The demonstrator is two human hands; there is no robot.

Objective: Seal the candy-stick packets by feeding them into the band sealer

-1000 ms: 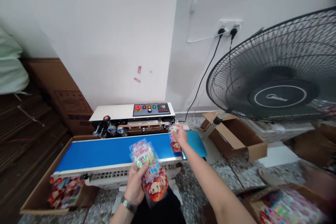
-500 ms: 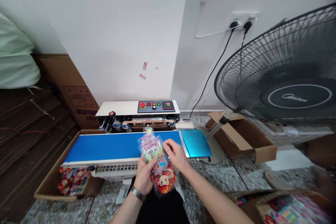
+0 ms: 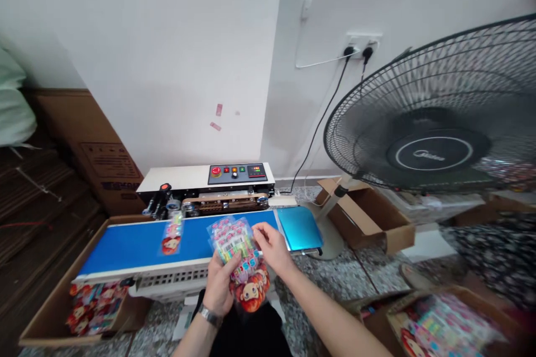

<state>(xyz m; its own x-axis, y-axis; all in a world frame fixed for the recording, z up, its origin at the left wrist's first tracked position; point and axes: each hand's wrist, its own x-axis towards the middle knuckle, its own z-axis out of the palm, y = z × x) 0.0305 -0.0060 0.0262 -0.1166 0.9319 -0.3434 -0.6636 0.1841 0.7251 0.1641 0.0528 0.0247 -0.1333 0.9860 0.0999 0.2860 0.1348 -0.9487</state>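
Observation:
My left hand (image 3: 218, 287) is wrapped round a fanned stack of clear, brightly printed packets (image 3: 252, 290), thumb on top. They show a cartoon figure with red hair and a barcode. At the stack's upper right edge, my right hand (image 3: 273, 248) pinches a packet with thumb and forefinger. Behind the hands is a band sealing machine (image 3: 180, 179) with a blue conveyor belt (image 3: 125, 245). A single packet of the same print (image 3: 171, 238) lies on the belt to the left, its top edge near the machine's rollers.
A cardboard box (image 3: 37, 334) with packets stands under the belt's left end; another box (image 3: 393, 318) of packets is at lower right. A large fan (image 3: 433, 153) looms on the right, before an open carton (image 3: 372, 212). A patterned garment (image 3: 498, 251) shows at far right.
The single packet on the belt has travelled left along the machine. My hands still hold the stack, which is fanned wider. The view has turned slightly right, and the patterned garment shows more.

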